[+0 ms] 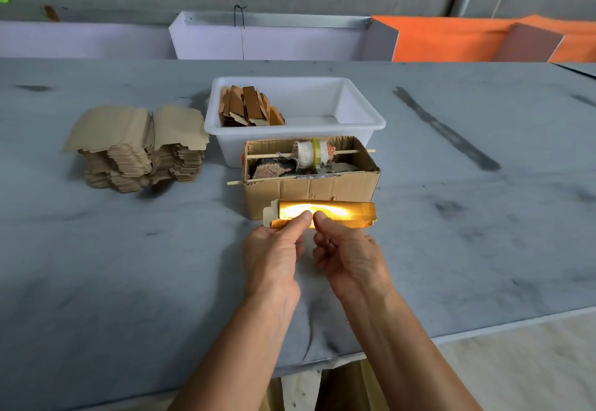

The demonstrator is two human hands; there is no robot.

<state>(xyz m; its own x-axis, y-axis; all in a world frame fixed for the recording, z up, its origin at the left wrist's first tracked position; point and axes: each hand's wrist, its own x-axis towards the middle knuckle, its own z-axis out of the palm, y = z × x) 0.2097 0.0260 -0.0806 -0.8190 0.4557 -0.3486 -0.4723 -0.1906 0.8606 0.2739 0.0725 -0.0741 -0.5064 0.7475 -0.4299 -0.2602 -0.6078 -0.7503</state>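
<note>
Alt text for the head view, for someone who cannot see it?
The left hand and right hand pinch a shiny gold folded card sleeve above a grey table. Beyond it stand a brown cardboard box, a white plastic tub and a stack of flat card blanks.

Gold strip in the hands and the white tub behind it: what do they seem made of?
The gold strip looks like thin card with a shiny metallic face: bright glare, plain greyish tab at its left end. The white tub seems moulded plastic, smooth and faintly glossy, with a rolled rim and rounded corners.
</note>
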